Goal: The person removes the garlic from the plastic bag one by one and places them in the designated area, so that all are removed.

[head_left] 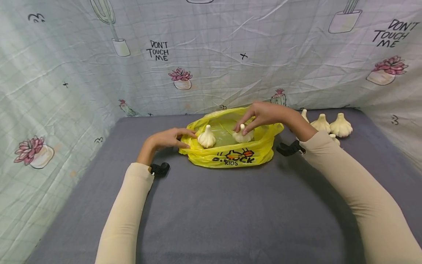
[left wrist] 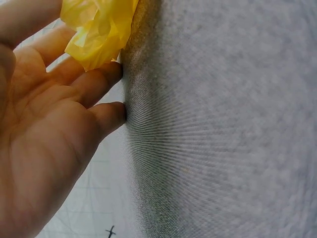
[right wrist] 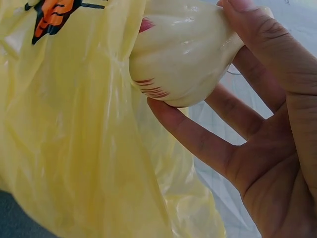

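A yellow plastic bag (head_left: 201, 158) with a printed duck logo lies on the grey table, its mouth spread wide. At the bag's left end, my left hand (head_left: 166, 138) holds the edge between thumb and fingers; a crumpled yellow corner (left wrist: 101, 37) shows there in the left wrist view. My right hand (head_left: 265, 114) reaches over the bag from the right and grips a garlic bulb (head_left: 242, 137) by its neck and side. Purple streaks mark that bulb (right wrist: 183, 54), whose lower part is overlapped by the plastic in the right wrist view. Another garlic bulb (head_left: 207, 138) sits upright inside the bag's left part.
Several more bulbs stand at the table's back right, among them one garlic bulb (head_left: 341, 126) at the outer side, partly behind the right forearm. A printed curtain (head_left: 214, 44) hangs along the back and sides of the grey table (head_left: 237, 212).
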`<move>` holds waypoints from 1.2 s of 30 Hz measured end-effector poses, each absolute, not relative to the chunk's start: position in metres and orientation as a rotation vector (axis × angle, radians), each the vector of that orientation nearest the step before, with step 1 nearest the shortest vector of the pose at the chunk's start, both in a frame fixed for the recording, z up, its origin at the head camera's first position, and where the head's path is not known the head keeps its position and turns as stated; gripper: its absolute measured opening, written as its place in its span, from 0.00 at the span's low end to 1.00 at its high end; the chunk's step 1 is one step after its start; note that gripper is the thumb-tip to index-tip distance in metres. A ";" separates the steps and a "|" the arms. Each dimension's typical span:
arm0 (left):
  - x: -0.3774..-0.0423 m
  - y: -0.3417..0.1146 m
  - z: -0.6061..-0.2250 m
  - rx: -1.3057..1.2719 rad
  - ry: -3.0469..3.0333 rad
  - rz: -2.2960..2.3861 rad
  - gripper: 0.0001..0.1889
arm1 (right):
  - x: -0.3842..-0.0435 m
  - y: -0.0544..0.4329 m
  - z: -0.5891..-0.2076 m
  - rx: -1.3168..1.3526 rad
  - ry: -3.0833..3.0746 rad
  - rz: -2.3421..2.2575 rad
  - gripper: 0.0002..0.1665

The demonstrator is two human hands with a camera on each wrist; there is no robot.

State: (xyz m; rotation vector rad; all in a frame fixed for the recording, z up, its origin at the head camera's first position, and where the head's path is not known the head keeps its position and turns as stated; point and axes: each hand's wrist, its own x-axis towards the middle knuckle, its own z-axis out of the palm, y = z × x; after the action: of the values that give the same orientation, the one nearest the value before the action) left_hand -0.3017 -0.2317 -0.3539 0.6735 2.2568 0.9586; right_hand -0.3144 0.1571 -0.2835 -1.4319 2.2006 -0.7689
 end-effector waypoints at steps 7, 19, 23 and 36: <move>-0.300 -0.233 -0.354 0.670 2.262 0.954 0.29 | -0.309 0.167 -0.283 -1.475 2.200 -0.795 0.15; -0.295 -0.231 -0.351 0.665 2.267 0.957 0.28 | -0.298 0.186 -0.282 -1.434 2.239 -0.823 0.15; -0.295 -0.230 -0.350 0.659 2.270 0.957 0.28 | -0.296 0.194 -0.280 -1.415 2.262 -0.832 0.14; -0.295 -0.225 -0.346 0.703 2.397 0.804 0.28 | -0.277 0.232 -0.271 -1.366 2.326 -0.907 0.13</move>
State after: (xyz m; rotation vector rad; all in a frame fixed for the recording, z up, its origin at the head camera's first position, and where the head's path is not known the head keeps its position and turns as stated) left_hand -0.2948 -0.2253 -0.3462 0.7028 2.3973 0.8042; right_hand -0.2770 0.2317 -0.2715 -1.3664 2.3262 -0.9074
